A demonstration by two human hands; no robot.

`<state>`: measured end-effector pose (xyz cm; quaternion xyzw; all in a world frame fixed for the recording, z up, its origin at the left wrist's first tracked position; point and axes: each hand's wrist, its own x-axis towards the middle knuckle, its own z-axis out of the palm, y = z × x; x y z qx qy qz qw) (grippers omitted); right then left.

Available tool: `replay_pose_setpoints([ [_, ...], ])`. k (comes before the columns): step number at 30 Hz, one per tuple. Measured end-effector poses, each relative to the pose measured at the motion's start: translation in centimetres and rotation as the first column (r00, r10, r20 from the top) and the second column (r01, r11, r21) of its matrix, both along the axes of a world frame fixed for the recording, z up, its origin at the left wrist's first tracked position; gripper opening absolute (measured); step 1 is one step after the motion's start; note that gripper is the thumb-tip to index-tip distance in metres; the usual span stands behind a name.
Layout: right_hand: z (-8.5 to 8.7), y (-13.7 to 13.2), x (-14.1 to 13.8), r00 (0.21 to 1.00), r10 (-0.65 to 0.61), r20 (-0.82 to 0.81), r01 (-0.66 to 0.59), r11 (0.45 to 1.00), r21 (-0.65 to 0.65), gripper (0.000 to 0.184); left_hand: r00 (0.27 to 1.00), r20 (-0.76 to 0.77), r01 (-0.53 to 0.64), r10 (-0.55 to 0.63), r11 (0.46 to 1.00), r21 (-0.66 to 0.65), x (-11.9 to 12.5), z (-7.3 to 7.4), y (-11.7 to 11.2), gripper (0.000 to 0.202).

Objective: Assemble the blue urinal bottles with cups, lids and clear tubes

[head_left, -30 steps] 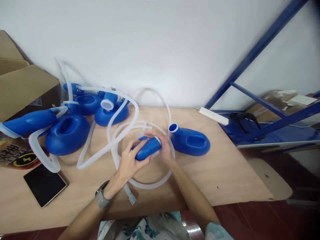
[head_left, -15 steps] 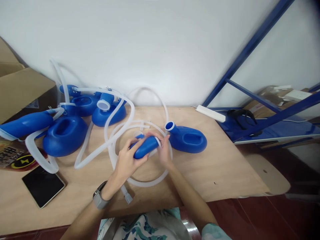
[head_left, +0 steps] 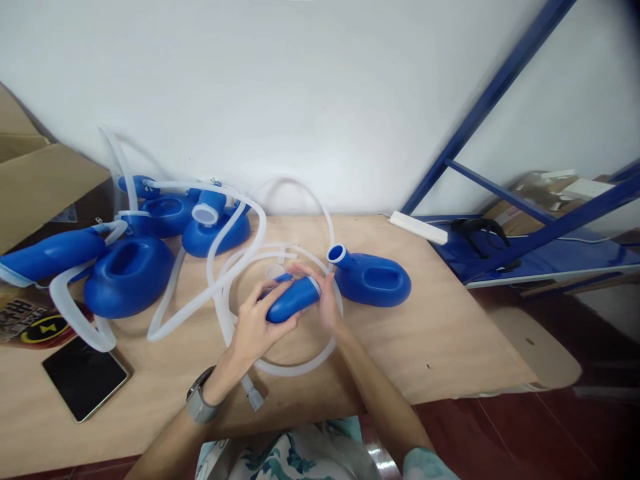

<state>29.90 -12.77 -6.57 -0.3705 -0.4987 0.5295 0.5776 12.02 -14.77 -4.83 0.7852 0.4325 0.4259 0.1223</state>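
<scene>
Blue rounded piece [head_left: 293, 300]: located between your two hands, in front of you, within the loop of translucent tubing [head_left: 300, 369] as seen from the head camera. Your left hand [head_left: 257, 323] grips its body, fingers over the top and thumb along the near side; this grip covers the left end. Your right hand [head_left: 327, 303] is set against the white rim [head_left: 317, 285] at the other end. Its fingers pass behind the piece, so you cannot tell whether they are closed on it. The opening inside the rim faces your right palm and is hidden. You also cannot tell whether a small blue part [head_left: 284, 277] beyond your left fingers belongs to the piece.

Your right hand and forearm hide a stretch of the tubing. Just beside that hand, a blue bottle [head_left: 377, 280] lies on the tabletop [head_left: 380, 353], mouth visible, interior too dark to read. At far left, the frame edge cuts off a cardboard box [head_left: 60, 167] and a printed packet [head_left: 30, 323].
</scene>
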Motion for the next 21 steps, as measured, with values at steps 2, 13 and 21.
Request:
replay_pose_setpoints([
  [2, 0.2, -0.3, -0.2, 0.999, 0.035, -0.027, -0.034, 0.999, 0.032, 0.085, 1.000, -0.001, 0.006, -0.006, 1.000, 0.031, -0.1, -0.1, 0.0, 0.047],
  [13, -0.9, 3.4, 0.0, 0.957, 0.105, 0.271, -0.109, 0.994, -0.003, 0.073, 0.997, -0.017, -0.076, 0.076, 0.997, 0.000, -2.3, -2.3, 2.0, 0.046],
  [21, -2.8, 6.2, -0.7, 0.301, -0.026, 0.953, -0.270, 0.956, 0.111, 0.037, 0.938, -0.128, -0.343, 0.322, 0.916, -0.207, -7.4, -3.7, 1.7, 0.060],
])
